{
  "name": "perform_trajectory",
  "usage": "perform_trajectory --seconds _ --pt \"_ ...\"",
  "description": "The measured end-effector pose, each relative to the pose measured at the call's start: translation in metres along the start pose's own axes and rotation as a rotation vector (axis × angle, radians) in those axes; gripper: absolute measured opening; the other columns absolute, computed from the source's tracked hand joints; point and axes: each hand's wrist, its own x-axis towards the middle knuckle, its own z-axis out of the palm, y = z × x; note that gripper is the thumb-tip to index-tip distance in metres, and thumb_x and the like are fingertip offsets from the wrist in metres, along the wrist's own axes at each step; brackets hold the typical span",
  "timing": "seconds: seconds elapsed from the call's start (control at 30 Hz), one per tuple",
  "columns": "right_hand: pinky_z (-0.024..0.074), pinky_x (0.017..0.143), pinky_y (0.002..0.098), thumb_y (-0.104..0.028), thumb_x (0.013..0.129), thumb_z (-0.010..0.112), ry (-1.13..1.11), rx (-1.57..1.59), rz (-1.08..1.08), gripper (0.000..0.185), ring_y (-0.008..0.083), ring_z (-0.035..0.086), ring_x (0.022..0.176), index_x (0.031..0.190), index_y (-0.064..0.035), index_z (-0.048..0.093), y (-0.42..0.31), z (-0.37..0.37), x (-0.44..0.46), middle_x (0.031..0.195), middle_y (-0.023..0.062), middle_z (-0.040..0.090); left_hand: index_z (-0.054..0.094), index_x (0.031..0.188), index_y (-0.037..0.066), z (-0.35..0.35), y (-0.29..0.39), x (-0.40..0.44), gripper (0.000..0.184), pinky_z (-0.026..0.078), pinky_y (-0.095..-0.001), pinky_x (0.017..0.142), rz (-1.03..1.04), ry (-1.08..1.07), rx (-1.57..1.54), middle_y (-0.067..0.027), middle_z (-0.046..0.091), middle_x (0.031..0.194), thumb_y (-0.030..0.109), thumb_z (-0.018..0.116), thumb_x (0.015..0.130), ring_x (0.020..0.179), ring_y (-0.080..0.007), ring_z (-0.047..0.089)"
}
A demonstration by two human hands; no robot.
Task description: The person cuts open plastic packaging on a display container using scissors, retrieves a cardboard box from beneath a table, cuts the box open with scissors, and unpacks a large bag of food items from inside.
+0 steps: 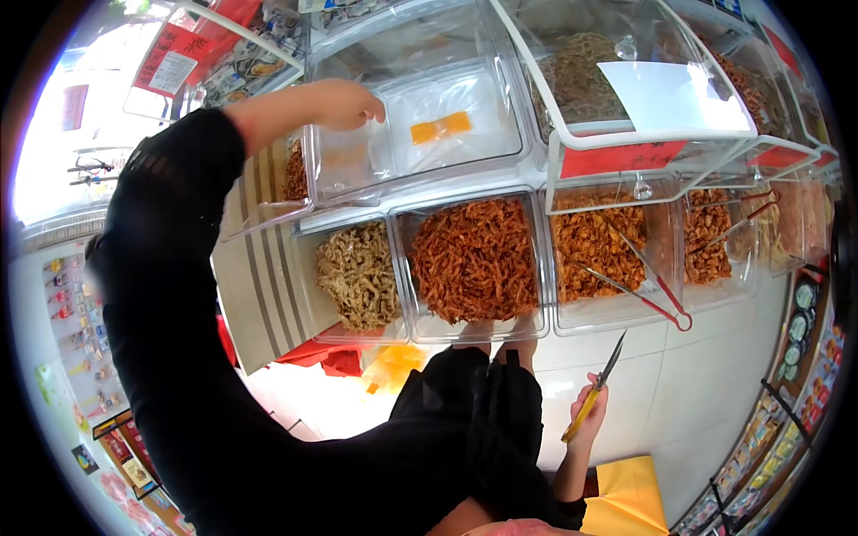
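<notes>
My left hand reaches over the upper clear bin, its fingers curled together near the bin's left part. What they hold, if anything, does not show. Inside that bin lies an orange-yellow strip on the pale bottom. Low on the right, my right hand is closed around a pair of scissors with yellow handles, the dark blades pointing up and away. In front of me, a lower clear bin of reddish-brown dried strips stands beside one of greenish-beige dried pieces.
Red-handled tongs rest across a bin of orange-brown dried pieces, with more tongs farther right. A white-edged clear lid stands raised above them. A yellow package sits low right. Shelves of packets line the right side.
</notes>
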Motion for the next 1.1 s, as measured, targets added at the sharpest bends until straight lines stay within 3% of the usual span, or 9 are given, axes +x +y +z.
perform_trajectory --seconds 0.07,0.17,0.23,0.3,0.43,0.57,0.63,0.73,1.1 --pt "0.0258 0.049 0.0089 -0.029 0.088 0.041 0.041 0.011 0.011 0.036 0.0003 0.034 0.061 0.113 -0.003 0.042 0.002 0.004 -0.002 0.075 -0.0047 0.036 0.056 0.105 0.013 0.014 -0.011 0.044 0.039 0.043 -0.0388 0.075 -0.007 -0.155 0.125 -0.0128 0.058 0.098 0.005 0.046 0.068 0.09 -0.0297 0.055" --pt "0.0242 0.048 0.0088 -0.034 0.09 0.038 0.049 -0.017 -0.123 0.038 -0.0004 0.034 0.061 0.111 -0.0035 0.043 0.024 0.003 0.001 0.074 -0.0053 0.037 0.056 0.106 0.012 0.072 -0.048 0.108 0.038 0.043 -0.038 0.077 -0.026 -0.327 0.222 -0.0133 0.058 0.102 0.008 0.048 0.069 0.094 -0.0293 0.054" --pt "0.024 0.047 0.009 -0.032 0.089 0.038 0.114 -0.043 -0.096 0.035 -0.0007 0.034 0.06 0.109 -0.0042 0.045 0.034 0.004 0.001 0.073 -0.0057 0.037 0.057 0.106 0.011 0.083 -0.053 0.133 0.037 0.043 -0.0377 0.078 -0.028 -0.354 0.199 -0.0133 0.057 0.103 0.011 0.049 0.07 0.095 -0.029 0.054" --pt "0.0293 0.053 0.0135 -0.004 0.067 0.05 0.145 -0.088 0.139 0.044 0.0048 0.034 0.064 0.111 -0.0006 0.042 0.038 0.003 -0.001 0.074 -0.0019 0.034 0.059 0.101 0.008 0.076 -0.021 0.13 0.033 0.043 -0.0372 0.078 -0.377 -0.471 0.077 -0.0137 0.058 0.101 0.016 0.049 0.07 0.095 -0.0294 0.054" --pt "0.028 0.05 0.0126 -0.003 0.069 0.048 0.166 -0.081 0.182 0.044 0.0038 0.033 0.063 0.112 -0.001 0.041 0.041 0.01 0.005 0.074 -0.0019 0.033 0.061 0.096 0.005 0.122 -0.057 0.164 0.032 0.043 -0.038 0.076 -0.079 -0.628 0.361 -0.0157 0.059 0.097 0.022 0.045 0.074 0.09 -0.0307 0.056" --pt "0.0258 0.047 0.0118 -0.001 0.071 0.046 0.174 0.058 0.223 0.042 0.0025 0.032 0.061 0.113 -0.0014 0.04 0.024 0.022 0.013 0.074 -0.0023 0.033 0.061 0.098 0.006 0.12 -0.057 0.164 0.031 0.042 -0.0354 0.077 -0.167 -0.648 0.347 -0.0118 0.059 0.098 0.022 0.047 0.076 0.089 -0.0269 0.056" --pt "0.0245 0.046 0.0115 -0.001 0.074 0.045 0.187 0.097 0.22 0.039 0.0019 0.031 0.06 0.113 -0.0021 0.04 0.027 0.022 0.015 0.074 -0.0026 0.033 0.061 0.091 0.001 0.111 -0.073 0.159 0.03 0.044 -0.0387 0.075 -0.174 -0.507 0.081 -0.0169 0.06 0.091 0.019 0.045 0.072 0.085 -0.0332 0.057" --pt "0.0247 0.046 0.0117 -0.004 0.075 0.045 0.204 0.075 0.236 0.038 0.0021 0.031 0.06 0.113 -0.0026 0.04 0.023 0.019 0.015 0.074 -0.0028 0.033 0.061 0.092 0.003 0.109 -0.102 0.186 0.028 0.042 -0.0395 0.078 -0.267 -0.198 0.17 -0.019 0.058 0.096 0.015 0.043 0.074 0.088 -0.0334 0.056" --pt "0.0236 0.044 0.011 0.002 0.071 0.043 0.166 0.037 0.201 0.041 0.0014 0.031 0.058 0.112 -0.0019 0.041 0.02 0.023 0.023 0.074 -0.003 0.033 0.06 0.095 0.002 0.157 -0.118 0.229 0.028 0.044 -0.0345 0.075 -0.092 -0.333 0.55 -0.0141 0.057 0.102 0.018 0.045 0.078 0.088 -0.0342 0.056"
